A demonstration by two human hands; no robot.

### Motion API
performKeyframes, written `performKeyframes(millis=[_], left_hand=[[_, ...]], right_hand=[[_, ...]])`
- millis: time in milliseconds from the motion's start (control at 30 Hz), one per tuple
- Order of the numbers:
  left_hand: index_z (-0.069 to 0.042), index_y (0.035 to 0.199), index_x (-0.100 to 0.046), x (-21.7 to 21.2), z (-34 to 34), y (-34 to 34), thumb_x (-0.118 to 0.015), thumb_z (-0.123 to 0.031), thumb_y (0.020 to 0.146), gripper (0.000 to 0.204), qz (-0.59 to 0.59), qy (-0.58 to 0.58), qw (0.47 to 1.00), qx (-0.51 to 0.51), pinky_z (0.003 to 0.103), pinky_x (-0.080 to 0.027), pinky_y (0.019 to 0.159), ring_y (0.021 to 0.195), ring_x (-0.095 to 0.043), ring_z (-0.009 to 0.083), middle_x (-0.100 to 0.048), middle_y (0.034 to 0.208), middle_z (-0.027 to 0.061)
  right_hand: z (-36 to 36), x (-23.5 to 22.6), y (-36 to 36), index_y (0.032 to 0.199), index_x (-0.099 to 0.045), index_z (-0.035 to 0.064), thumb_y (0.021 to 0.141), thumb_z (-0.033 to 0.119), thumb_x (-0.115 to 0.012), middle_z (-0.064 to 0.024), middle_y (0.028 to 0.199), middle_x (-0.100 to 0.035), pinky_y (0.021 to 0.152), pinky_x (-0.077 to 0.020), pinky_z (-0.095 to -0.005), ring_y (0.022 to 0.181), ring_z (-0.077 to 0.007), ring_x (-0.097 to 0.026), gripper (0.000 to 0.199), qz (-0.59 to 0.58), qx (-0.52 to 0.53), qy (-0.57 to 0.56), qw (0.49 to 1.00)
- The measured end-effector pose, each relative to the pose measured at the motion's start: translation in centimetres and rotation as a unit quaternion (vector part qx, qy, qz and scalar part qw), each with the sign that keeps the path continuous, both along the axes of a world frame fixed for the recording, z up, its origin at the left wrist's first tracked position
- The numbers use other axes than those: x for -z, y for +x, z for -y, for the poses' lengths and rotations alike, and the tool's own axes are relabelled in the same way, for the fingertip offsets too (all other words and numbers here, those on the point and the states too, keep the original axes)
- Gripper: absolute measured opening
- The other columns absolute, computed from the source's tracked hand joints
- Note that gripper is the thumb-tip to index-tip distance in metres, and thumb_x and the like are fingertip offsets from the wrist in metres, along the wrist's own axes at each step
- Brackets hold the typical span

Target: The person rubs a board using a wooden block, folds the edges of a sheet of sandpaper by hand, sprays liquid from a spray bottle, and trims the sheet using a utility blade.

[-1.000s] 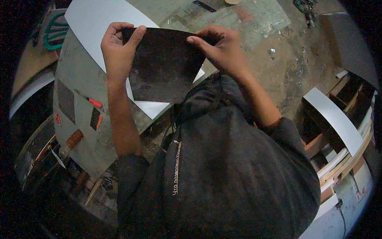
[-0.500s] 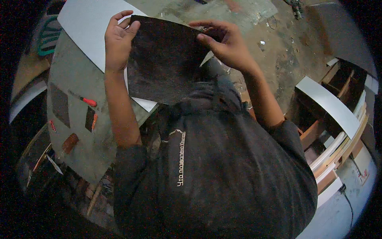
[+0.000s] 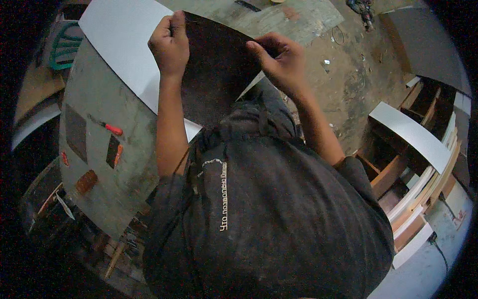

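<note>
I hold a dark brown sheet (image 3: pixel 216 74), like sandpaper, up in front of my chest with both hands. My left hand (image 3: pixel 170 44) pinches its upper left corner. My right hand (image 3: pixel 279 62) grips its right edge with curled fingers. The sheet hangs above a large white board (image 3: pixel 124 45) that lies on the grey workbench (image 3: pixel 94 99). My dark shirt hides the sheet's lower edge.
On the bench to the left lie a red-handled tool (image 3: pixel 110 127), an orange-tipped dark piece (image 3: pixel 114 152) and dark rectangular scraps (image 3: pixel 75 132). A green object (image 3: pixel 62 47) sits at far left. Wooden shelving with white boards (image 3: pixel 413 134) stands at right on a dusty floor (image 3: pixel 348 74).
Both hands have shifted the dark sheet upward and to the right in view, with the same grip kept on it. My head has tilted, so the bench sits further left.
</note>
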State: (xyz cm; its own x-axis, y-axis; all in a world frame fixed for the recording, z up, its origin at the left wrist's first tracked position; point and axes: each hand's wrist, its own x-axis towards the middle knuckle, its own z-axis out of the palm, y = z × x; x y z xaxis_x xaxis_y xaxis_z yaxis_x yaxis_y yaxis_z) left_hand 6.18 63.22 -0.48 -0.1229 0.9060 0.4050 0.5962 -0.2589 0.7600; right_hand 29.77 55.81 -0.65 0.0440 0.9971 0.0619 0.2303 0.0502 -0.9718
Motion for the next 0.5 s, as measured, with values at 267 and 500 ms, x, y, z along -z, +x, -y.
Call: performKeyframes(millis=[267, 500], left_hand=[[-0.005, 0.076, -0.062, 0.1, -0.8, 0.7, -0.070, -0.053, 0.091, 0.051, 0.004, 0.054, 0.998, -0.033, 0.031, -0.047, 0.063, 0.063, -0.056, 0.0120, -0.061, 0.066, 0.0015], [-0.005, 0.068, -0.056, -0.5, -2.4, -2.5, -0.060, -0.050, 0.098, 0.055, -0.001, 0.025, 0.996, -0.080, 0.034, -0.038, 0.054, 0.056, -0.044, 0.0122, -0.050, 0.057, 0.0002]], right_hand=[[-1.5, -1.7, 2.7, 0.118, -0.068, 0.0000, 0.077, -0.006, -0.051, -0.0069, 0.099, -0.073, 0.077, -0.0523, -0.0259, 0.086, -0.0113, -0.065, 0.044, -0.050, -0.153, -0.005, 0.987], [-0.7, -1.9, 0.7, 0.096, -0.071, -0.0020, 0.077, 0.015, -0.067, -0.0043, 0.071, -0.067, 0.058, -0.0488, -0.0267, 0.064, -0.0095, -0.059, 0.025, -0.047, -0.051, -0.024, 0.997]])
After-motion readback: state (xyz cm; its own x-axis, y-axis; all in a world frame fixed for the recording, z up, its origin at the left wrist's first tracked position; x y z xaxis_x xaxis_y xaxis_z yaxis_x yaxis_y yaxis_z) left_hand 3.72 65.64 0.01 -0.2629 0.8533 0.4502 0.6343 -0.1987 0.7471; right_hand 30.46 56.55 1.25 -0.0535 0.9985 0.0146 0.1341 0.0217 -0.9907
